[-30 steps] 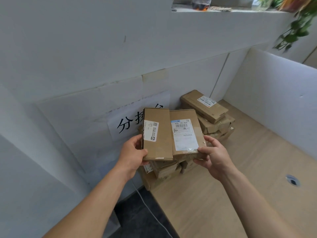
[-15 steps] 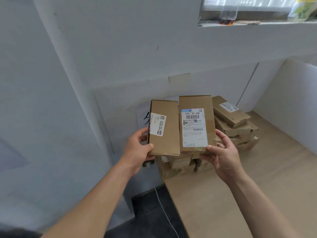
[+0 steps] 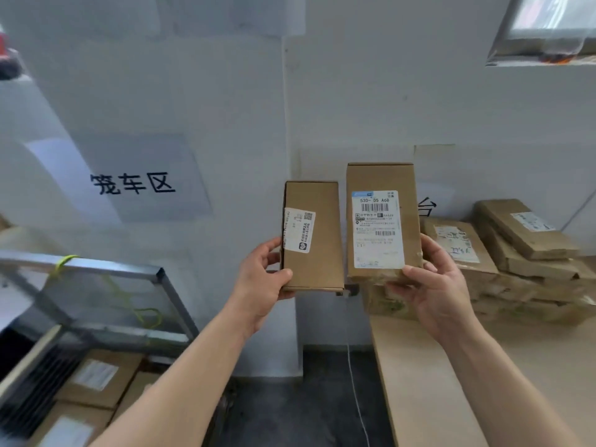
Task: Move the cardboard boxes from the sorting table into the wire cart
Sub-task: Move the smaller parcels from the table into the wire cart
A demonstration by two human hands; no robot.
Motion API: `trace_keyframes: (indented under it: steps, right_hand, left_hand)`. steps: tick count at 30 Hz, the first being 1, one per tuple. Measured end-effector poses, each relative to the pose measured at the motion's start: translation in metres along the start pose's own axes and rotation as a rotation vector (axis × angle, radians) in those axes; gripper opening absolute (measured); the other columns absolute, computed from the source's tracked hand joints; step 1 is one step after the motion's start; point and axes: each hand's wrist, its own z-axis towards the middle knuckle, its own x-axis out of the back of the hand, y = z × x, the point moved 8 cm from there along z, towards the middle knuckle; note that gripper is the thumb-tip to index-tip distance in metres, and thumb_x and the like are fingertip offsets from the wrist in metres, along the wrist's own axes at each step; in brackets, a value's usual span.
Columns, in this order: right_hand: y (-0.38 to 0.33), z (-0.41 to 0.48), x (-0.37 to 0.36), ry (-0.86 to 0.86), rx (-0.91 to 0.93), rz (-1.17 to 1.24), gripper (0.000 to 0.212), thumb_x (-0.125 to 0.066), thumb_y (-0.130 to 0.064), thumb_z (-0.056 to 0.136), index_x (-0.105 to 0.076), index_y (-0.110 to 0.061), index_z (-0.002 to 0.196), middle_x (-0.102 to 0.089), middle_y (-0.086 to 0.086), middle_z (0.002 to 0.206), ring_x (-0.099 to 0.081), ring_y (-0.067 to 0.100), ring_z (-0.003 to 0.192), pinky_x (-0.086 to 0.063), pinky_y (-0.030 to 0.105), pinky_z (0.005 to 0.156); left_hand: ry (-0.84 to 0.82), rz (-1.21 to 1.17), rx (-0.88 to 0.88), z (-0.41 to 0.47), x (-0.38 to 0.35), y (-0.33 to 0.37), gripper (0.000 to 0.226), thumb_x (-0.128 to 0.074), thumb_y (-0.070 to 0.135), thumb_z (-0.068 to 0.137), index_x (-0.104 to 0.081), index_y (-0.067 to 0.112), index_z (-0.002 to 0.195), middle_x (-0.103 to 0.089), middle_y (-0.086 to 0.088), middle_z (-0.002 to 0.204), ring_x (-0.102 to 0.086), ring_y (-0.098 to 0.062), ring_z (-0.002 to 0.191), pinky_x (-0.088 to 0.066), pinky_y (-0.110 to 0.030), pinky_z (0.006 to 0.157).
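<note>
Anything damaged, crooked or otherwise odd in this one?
Nothing serious. The pile of boxes on the table is untidy: boxes lie at different angles and the lower ones look creased. The small-label box in the left hand and the large-label box in the right hand look intact.

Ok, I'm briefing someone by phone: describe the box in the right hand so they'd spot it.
Before the white wall, between cart and table, two boxes are held up side by side. It is the right box, which the right hand grips at its lower edge. Unlike the left box with its small sticker, it bears a big white barcode label.
</note>
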Motion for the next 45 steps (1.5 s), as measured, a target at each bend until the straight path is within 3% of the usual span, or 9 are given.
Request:
trace_keyframes:
  steps: [7, 12, 17, 20, 27, 32, 39, 43, 45]
  right_hand:
    - [0.028, -0.03, -0.08, -0.144, -0.033, -0.021, 0.056, -0.053, 0.012, 0.092, -0.054, -0.024, 0.136, -0.074, 0.011, 0.112, -0.071, 0.034, 0.106, -0.062, 0.048, 0.077]
    - [0.058, -0.075, -0.155, -0.248, -0.072, -0.061, 0.056, -0.054, 0.01, 0.093, -0.052, -0.023, 0.138, -0.074, 0.011, 0.113, -0.072, 0.031, 0.103, -0.063, 0.04, 0.068]
    - [0.093, -0.143, -0.24, -0.364, -0.108, -0.137, 0.053, -0.055, 0.005, 0.096, -0.049, -0.024, 0.139, -0.075, 0.005, 0.112, -0.072, 0.028, 0.103, -0.06, 0.042, 0.073]
    - [0.114, -0.189, -0.286, -0.442, -0.127, -0.166, 0.051, -0.054, 0.005, 0.096, -0.05, -0.027, 0.136, -0.075, 0.005, 0.112, -0.072, 0.029, 0.104, -0.058, 0.045, 0.077]
    - [0.163, -0.287, -0.372, -0.598, -0.195, -0.135, 0.052, -0.051, 0.008, 0.096, -0.051, -0.025, 0.135, -0.073, 0.014, 0.114, -0.072, 0.032, 0.104, -0.058, 0.044, 0.074]
    - [0.2, -0.342, -0.428, -0.719, -0.278, -0.131, 0.054, -0.051, 0.011, 0.095, -0.051, -0.022, 0.137, -0.073, 0.017, 0.113, -0.072, 0.034, 0.103, -0.063, 0.042, 0.07]
    - [0.256, -0.403, -0.507, -0.934, -0.374, -0.143, 0.057, -0.052, 0.012, 0.091, -0.055, -0.024, 0.135, -0.072, 0.02, 0.113, -0.07, 0.04, 0.105, -0.059, 0.054, 0.084]
    - [0.291, -0.434, -0.55, -1.054, -0.458, -0.14, 0.057, -0.052, 0.013, 0.091, -0.055, -0.023, 0.136, -0.072, 0.02, 0.113, -0.07, 0.04, 0.105, -0.063, 0.047, 0.075]
    - [0.309, -0.449, -0.569, -1.107, -0.51, -0.138, 0.058, -0.052, 0.012, 0.091, -0.055, -0.023, 0.136, -0.071, 0.021, 0.114, -0.07, 0.04, 0.105, -0.063, 0.044, 0.071]
  left_hand:
    - [0.201, -0.058, 0.005, -0.065, 0.097, -0.001, 0.059, -0.059, -0.008, 0.093, -0.058, 0.048, 0.114, -0.068, 0.001, 0.117, -0.071, -0.023, 0.099, -0.06, -0.032, 0.066]
    - [0.326, -0.109, -0.018, -0.129, 0.178, -0.006, 0.06, -0.059, -0.012, 0.091, -0.057, 0.032, 0.133, -0.068, -0.004, 0.117, -0.072, -0.026, 0.099, -0.062, -0.04, 0.068]
    - [0.417, -0.126, -0.048, -0.209, 0.268, -0.011, 0.058, -0.06, -0.009, 0.091, -0.056, 0.027, 0.136, -0.068, -0.005, 0.118, -0.073, -0.022, 0.097, -0.063, -0.043, 0.071]
    - [0.47, -0.122, -0.065, -0.259, 0.319, -0.016, 0.056, -0.06, -0.009, 0.091, -0.057, 0.029, 0.131, -0.068, -0.007, 0.116, -0.072, -0.02, 0.096, -0.061, -0.034, 0.067]
    - [0.628, -0.15, -0.083, -0.372, 0.421, -0.027, 0.057, -0.059, -0.009, 0.092, -0.055, 0.031, 0.132, -0.068, -0.005, 0.117, -0.072, -0.022, 0.1, -0.063, -0.047, 0.073]
    - [0.79, -0.134, -0.09, -0.448, 0.474, -0.037, 0.057, -0.059, -0.008, 0.093, -0.053, 0.026, 0.139, -0.068, -0.004, 0.117, -0.073, -0.017, 0.096, -0.063, -0.044, 0.071]
    - [1.046, -0.134, -0.061, -0.538, 0.527, -0.055, 0.057, -0.057, -0.01, 0.093, -0.053, 0.023, 0.14, -0.069, -0.003, 0.118, -0.069, -0.025, 0.105, -0.062, -0.04, 0.072]
    - [1.195, -0.115, -0.023, -0.582, 0.552, -0.063, 0.057, -0.058, -0.01, 0.092, -0.055, 0.027, 0.135, -0.067, -0.006, 0.123, -0.068, -0.026, 0.106, -0.061, -0.051, 0.079]
    - [1.259, -0.133, -0.012, -0.601, 0.562, -0.068, 0.057, -0.057, -0.01, 0.093, -0.054, 0.026, 0.137, -0.067, -0.004, 0.122, -0.069, -0.024, 0.102, -0.062, -0.047, 0.074]
